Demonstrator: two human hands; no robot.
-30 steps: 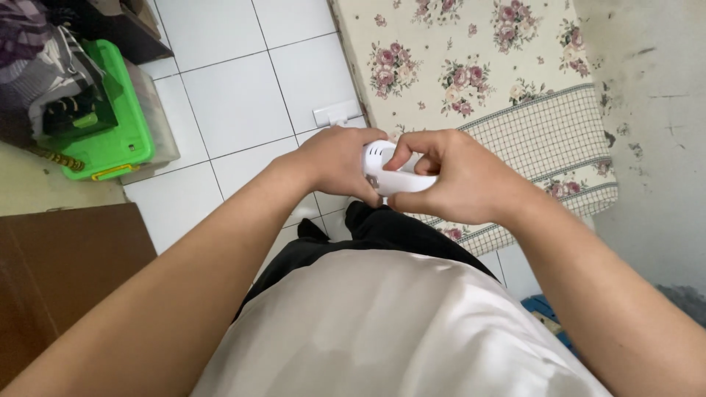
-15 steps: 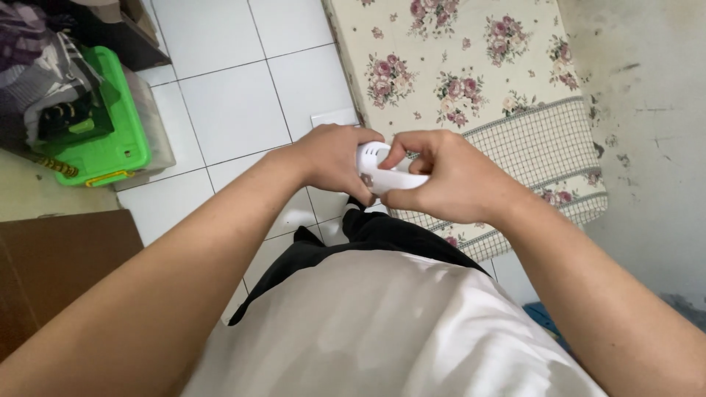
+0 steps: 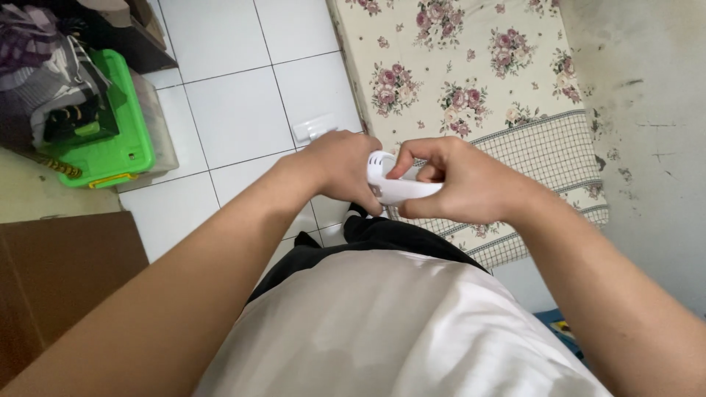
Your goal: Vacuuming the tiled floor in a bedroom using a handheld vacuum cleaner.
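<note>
a white tiled floor (image 3: 235, 110) runs under everything here, seen from above past the person's own white shirt (image 3: 382, 331) and dark trousers (image 3: 382, 231). at the far left a brown wooden board (image 3: 59, 279) fills the lower corner, and above it sits a storage box with a bright green lid (image 3: 110, 147), with a dark bundle of cloth and bags (image 3: 44, 73) piled on its far end. further right, a small flat white object (image 3: 312, 129) lies on the tiles just beside the mattress edge. in the middle, held up in front of the body, is a small white plastic device (image 3: 393, 184) with little vent slots on its rounded end. the left hand (image 3: 342, 169) wraps around the slotted end, fingers curled tight on it so most of that side is hidden. the right hand (image 3: 460, 184) grips the other end, thumb underneath and bent fingers pinching the top, so both hands close on the same piece and touch each other. behind them lies a mattress (image 3: 471, 66) in a cream sheet printed with pink roses, with a checked band near its foot. at the far right stands a stained grey wall (image 3: 647, 110).
</note>
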